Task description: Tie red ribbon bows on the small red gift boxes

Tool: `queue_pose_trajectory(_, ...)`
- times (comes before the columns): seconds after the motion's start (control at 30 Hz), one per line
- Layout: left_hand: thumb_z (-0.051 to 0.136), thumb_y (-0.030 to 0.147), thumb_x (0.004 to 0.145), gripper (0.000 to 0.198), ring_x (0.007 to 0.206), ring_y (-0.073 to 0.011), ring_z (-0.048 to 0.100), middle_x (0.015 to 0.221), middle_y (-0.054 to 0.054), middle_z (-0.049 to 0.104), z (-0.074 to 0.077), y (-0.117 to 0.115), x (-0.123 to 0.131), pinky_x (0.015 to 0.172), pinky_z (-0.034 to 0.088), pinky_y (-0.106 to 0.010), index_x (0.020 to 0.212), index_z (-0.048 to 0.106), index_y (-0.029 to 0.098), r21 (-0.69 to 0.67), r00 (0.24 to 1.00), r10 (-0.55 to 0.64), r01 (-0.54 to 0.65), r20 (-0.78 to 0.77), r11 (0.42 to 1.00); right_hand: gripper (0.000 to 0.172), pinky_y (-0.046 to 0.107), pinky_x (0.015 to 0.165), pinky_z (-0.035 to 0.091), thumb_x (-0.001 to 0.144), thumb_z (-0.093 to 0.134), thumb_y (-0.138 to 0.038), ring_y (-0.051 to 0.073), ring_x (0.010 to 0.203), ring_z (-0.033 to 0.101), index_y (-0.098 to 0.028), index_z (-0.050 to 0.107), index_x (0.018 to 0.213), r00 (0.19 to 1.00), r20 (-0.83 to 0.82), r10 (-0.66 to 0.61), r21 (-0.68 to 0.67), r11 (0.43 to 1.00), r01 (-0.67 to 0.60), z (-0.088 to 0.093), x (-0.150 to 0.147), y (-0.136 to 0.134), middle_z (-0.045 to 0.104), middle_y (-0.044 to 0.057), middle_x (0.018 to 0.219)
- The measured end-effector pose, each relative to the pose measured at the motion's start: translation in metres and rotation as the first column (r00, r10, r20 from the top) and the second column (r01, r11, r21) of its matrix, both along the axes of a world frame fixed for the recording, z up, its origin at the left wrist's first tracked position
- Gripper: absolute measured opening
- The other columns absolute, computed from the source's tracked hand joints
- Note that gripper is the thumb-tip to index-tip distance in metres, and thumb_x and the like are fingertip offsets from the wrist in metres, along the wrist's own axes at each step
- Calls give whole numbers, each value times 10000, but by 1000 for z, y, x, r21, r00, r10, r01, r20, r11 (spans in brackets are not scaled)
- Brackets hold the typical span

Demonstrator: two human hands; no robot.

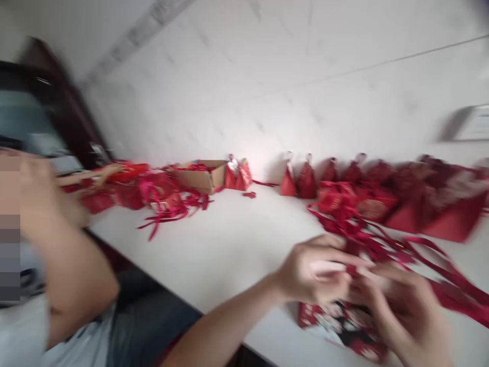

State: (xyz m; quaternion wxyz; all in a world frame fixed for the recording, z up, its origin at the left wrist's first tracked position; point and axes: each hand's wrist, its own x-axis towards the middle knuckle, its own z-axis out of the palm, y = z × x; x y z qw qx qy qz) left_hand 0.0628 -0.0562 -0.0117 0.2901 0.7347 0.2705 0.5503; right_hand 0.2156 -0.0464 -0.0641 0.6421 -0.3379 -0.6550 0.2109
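Observation:
A red gift box printed with dark and white figures stands on the white table right in front of me. Both my hands are at its top. My left hand is closed, its thumb and fingers pinching a red ribbon above the box. Close against it, my right hand is closed in a pinch on the same bit of ribbon. Motion blurs the fingertips, and the hands cover the upper part of the box.
Loose red ribbons lie behind my hands. Red cone-shaped gift boxes line the wall, larger ones to the right. A cardboard box and a ribbon heap are further left. A co-worker's arm is at the left edge.

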Motion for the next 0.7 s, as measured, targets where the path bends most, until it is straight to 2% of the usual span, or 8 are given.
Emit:
queue_pose_trajectory(0.1, 576, 165, 791, 263, 879, -189, 634, 968, -92, 593, 7, 2, -4, 748, 603, -318, 1019, 707, 168, -38, 990, -116, 119, 75, 992, 82, 229, 434, 461, 878, 563, -209, 128, 553, 559, -233, 531, 949, 993, 116, 37, 136, 989, -53, 20, 6, -11, 570, 11, 736)
queue_pose_trajectory(0.2, 580, 111, 784, 277, 872, -165, 617, 937, -66, 592, 8, 6, -7, 743, 591, -298, 1020, 698, 192, 25, 990, -130, 129, 58, 991, 86, 221, 449, 416, 904, 513, -173, 115, 553, 499, -230, 480, 961, 990, 130, 47, 146, 987, -66, 28, 0, -8, 507, -11, 718)
queue_pose_trajectory(0.3, 590, 76, 769, 289, 834, -142, 610, 900, -52, 598, 9, 8, -7, 724, 579, -266, 1009, 700, 194, 82, 995, -101, 99, 18, 992, 97, 227, 467, 389, 901, 511, -167, 115, 560, 461, -231, 468, 960, 992, 118, 42, 138, 989, -58, 28, -4, -6, 482, -18, 721)
queue_pose_trajectory(0.5, 582, 58, 772, 304, 841, -131, 618, 903, -45, 606, 10, 9, -7, 720, 573, -241, 1016, 699, 197, 116, 996, -83, 82, 9, 990, 127, 243, 548, 410, 893, 526, -144, 123, 624, 483, -238, 469, 957, 992, 89, 90, 140, 985, -102, 24, -4, -5, 524, -17, 745)
queue_pose_trajectory(0.7, 586, 69, 774, 328, 863, -139, 619, 916, -47, 608, 9, 9, -9, 724, 572, -248, 1050, 694, 209, 145, 993, -119, 117, 9, 983, 149, 251, 582, 433, 894, 543, -144, 127, 658, 517, -249, 476, 976, 992, 81, 94, 147, 984, -106, 22, -3, -4, 545, -10, 782)
